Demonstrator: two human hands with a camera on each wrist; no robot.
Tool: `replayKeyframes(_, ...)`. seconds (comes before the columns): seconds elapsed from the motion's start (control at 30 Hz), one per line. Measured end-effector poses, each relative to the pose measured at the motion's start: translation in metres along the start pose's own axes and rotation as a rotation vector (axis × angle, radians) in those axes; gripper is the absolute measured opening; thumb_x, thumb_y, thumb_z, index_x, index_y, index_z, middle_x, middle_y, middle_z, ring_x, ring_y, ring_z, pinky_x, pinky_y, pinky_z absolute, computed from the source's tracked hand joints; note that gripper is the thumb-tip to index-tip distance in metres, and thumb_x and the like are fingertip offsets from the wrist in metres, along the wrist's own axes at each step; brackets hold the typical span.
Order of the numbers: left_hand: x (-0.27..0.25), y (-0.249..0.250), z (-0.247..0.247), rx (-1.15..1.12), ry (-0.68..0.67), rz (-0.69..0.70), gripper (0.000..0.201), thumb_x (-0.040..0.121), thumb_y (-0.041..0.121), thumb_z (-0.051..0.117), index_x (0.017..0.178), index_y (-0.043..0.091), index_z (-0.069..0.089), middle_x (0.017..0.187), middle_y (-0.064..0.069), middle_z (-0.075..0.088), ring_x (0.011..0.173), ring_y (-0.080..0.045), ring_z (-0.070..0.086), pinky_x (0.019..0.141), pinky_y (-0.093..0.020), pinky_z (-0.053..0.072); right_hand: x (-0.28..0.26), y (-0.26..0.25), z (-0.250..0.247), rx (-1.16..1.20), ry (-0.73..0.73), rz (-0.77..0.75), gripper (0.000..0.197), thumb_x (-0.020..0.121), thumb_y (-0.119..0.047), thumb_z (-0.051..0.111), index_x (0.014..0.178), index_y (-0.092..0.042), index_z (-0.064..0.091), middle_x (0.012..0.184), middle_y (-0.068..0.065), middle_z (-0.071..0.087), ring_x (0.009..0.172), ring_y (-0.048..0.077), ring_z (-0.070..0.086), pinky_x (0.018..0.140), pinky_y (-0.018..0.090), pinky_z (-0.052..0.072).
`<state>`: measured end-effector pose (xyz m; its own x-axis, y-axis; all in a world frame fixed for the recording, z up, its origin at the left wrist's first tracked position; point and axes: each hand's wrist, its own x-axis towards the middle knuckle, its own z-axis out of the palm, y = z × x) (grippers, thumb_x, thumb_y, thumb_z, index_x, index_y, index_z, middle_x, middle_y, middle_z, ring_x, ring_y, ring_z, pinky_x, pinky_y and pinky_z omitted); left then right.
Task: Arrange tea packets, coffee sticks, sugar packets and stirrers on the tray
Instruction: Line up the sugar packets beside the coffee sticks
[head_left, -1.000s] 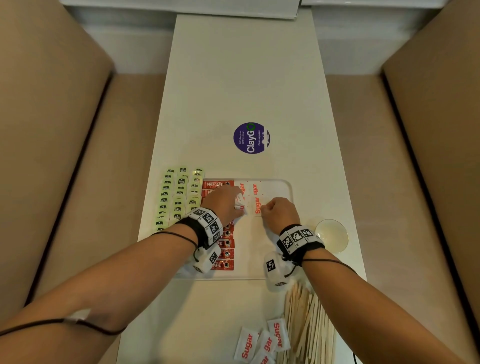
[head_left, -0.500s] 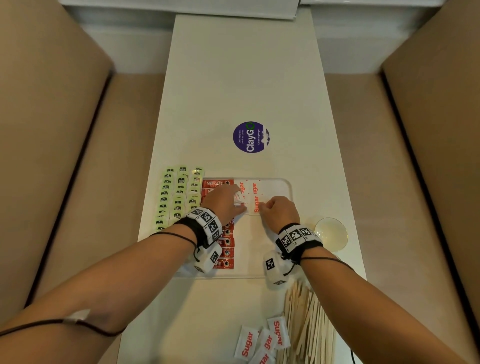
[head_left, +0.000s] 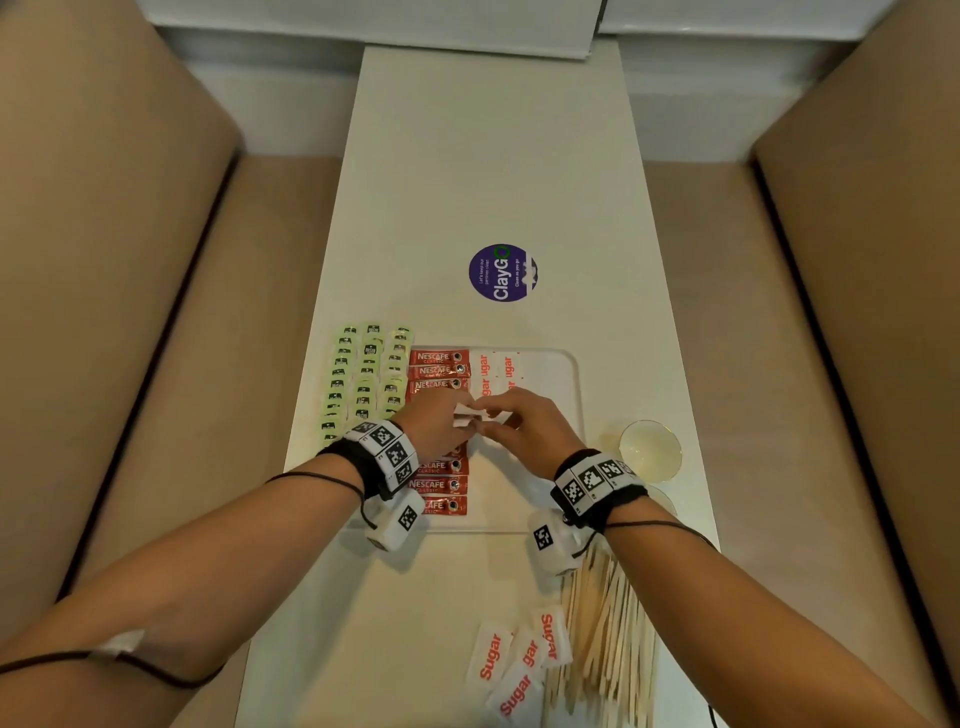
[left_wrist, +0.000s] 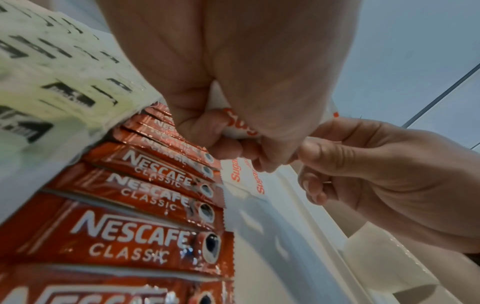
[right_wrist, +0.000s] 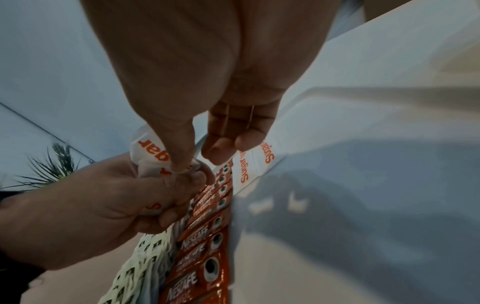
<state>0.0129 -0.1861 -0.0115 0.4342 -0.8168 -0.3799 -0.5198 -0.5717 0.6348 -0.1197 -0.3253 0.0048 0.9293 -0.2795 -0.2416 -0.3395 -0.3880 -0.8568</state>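
A white tray (head_left: 575, 400) lies mid-table. A column of red Nescafe coffee sticks (head_left: 439, 364) runs along its left side, and two white sugar packets (head_left: 496, 371) lie at its far end. Green tea packets (head_left: 363, 379) lie in rows left of the sticks. Over the tray my left hand (head_left: 462, 422) grips a small bunch of sugar packets (left_wrist: 239, 125). My right hand (head_left: 493, 425) meets it and pinches the top packet (right_wrist: 153, 156) between thumb and forefinger. Loose sugar packets (head_left: 514, 665) and wooden stirrers (head_left: 608, 639) lie on the near table.
A clear glass dish (head_left: 649, 449) stands right of the tray. A purple round sticker (head_left: 503, 273) is on the table beyond the tray. Tan bench seats flank the narrow white table (head_left: 493, 156) on both sides.
Both hands have drawn back from the laid sugar packets toward the tray's middle. The right hand has left the tray and now pinches a packet in the left hand's bunch.
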Motion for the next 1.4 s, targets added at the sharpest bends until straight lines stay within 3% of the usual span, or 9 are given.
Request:
replayKeyframes(0.07, -0.009, 0.003, 0.001, -0.030, -0.042, 0.041, 0.005, 0.094, 0.023, 0.063, 0.091, 0.021, 0.067, 0.087, 0.007, 0.068, 0.085, -0.016, 0.066, 0.074, -0.028, 0.051, -0.003, -0.004, 0.003, 0.009, -0.008, -0.021, 0.023, 0.095, -0.025, 0.070, 0.102, -0.048, 0.069, 0.103, -0.002, 0.066, 0.081, 0.005, 0.056, 0.081, 0.025, 0.050)
replayKeyframes(0.27, -0.031, 0.004, 0.002, -0.124, -0.028, 0.015, 0.019, 0.090, 0.034, 0.064, 0.108, 0.030, 0.069, 0.099, 0.006, 0.073, 0.086, -0.013, 0.070, 0.076, -0.033, 0.059, -0.014, -0.007, 0.006, -0.079, -0.004, 0.110, 0.021, 0.103, -0.032, 0.056, 0.102, -0.016, 0.071, 0.090, -0.005, 0.070, 0.079, 0.010, 0.064, 0.070, 0.025, 0.049)
replayKeyframes(0.47, -0.051, 0.006, 0.005, -0.247, 0.129, -0.046, 0.013, 0.095, 0.032, 0.067, 0.089, 0.022, 0.072, 0.088, 0.004, 0.072, 0.082, -0.015, 0.067, 0.070, -0.033, 0.054, -0.027, -0.001, 0.010, -0.119, -0.071, 0.149, 0.027, 0.104, -0.028, 0.054, 0.096, -0.007, 0.068, 0.087, 0.006, 0.071, 0.076, 0.016, 0.067, 0.071, 0.029, 0.053)
replayKeyframes(0.6, -0.056, 0.009, 0.008, -0.283, 0.196, -0.069, 0.011, 0.097, 0.027, 0.065, 0.092, 0.019, 0.071, 0.091, 0.004, 0.070, 0.082, -0.006, 0.061, 0.066, -0.013, 0.043, -0.036, -0.001, 0.016, -0.118, -0.120, 0.181, 0.028, 0.104, -0.028, 0.053, 0.090, -0.009, 0.067, 0.077, -0.003, 0.066, 0.067, 0.008, 0.060, 0.063, 0.019, 0.042)
replayKeyframes(0.8, -0.063, 0.013, 0.012, -0.346, 0.217, -0.089, 0.007, 0.095, 0.016, 0.066, 0.090, 0.017, 0.069, 0.078, 0.012, 0.065, 0.068, 0.002, 0.058, 0.056, -0.007, 0.040, -0.045, 0.003, 0.027, -0.072, -0.083, 0.211, 0.028, 0.102, -0.028, 0.058, 0.085, -0.009, 0.069, 0.073, 0.000, 0.067, 0.064, 0.007, 0.062, 0.064, 0.020, 0.044)
replayKeyframes(1.0, -0.063, 0.009, 0.012, -0.446, 0.143, -0.205, 0.008, 0.096, 0.018, 0.064, 0.090, 0.017, 0.070, 0.075, -0.002, 0.070, 0.058, -0.011, 0.062, 0.054, -0.023, 0.047, -0.041, 0.005, 0.030, -0.048, -0.029, 0.275, 0.026, 0.100, -0.030, 0.061, 0.076, -0.021, 0.067, 0.074, -0.001, 0.068, 0.069, 0.013, 0.064, 0.069, 0.026, 0.048)
replayKeyframes(1.17, -0.060, 0.003, 0.006, -0.703, 0.084, -0.367, 0.014, 0.099, 0.022, 0.060, 0.096, 0.011, 0.068, 0.090, -0.009, 0.072, 0.069, -0.016, 0.066, 0.054, -0.025, 0.051, -0.026, 0.012, 0.024, -0.079, 0.047, 0.357, 0.033, 0.099, -0.026, 0.061, 0.073, -0.007, 0.063, 0.083, 0.015, 0.070, 0.071, 0.023, 0.063, 0.077, 0.040, 0.055)
replayKeyframes(1.3, -0.058, 0.002, 0.001, -0.905, 0.066, -0.423, 0.014, 0.100, 0.016, 0.057, 0.106, 0.010, 0.067, 0.092, -0.009, 0.070, 0.080, -0.019, 0.069, 0.069, -0.032, 0.059, -0.010, 0.016, 0.023, -0.146, 0.073, 0.412, 0.040, 0.101, -0.024, 0.058, 0.062, -0.018, 0.058, 0.079, -0.001, 0.067, 0.067, 0.013, 0.059, 0.065, 0.026, 0.047)
replayKeyframes(1.4, -0.055, 0.003, -0.002, -1.010, 0.060, -0.464, 0.018, 0.101, 0.012, 0.053, 0.115, 0.009, 0.065, 0.098, -0.010, 0.070, 0.085, -0.023, 0.070, 0.071, -0.032, 0.062, 0.001, 0.019, 0.027, -0.170, 0.082, 0.436, 0.034, 0.101, -0.025, 0.057, 0.074, -0.010, 0.070, 0.090, 0.002, 0.074, 0.075, 0.020, 0.067, 0.072, 0.030, 0.054)
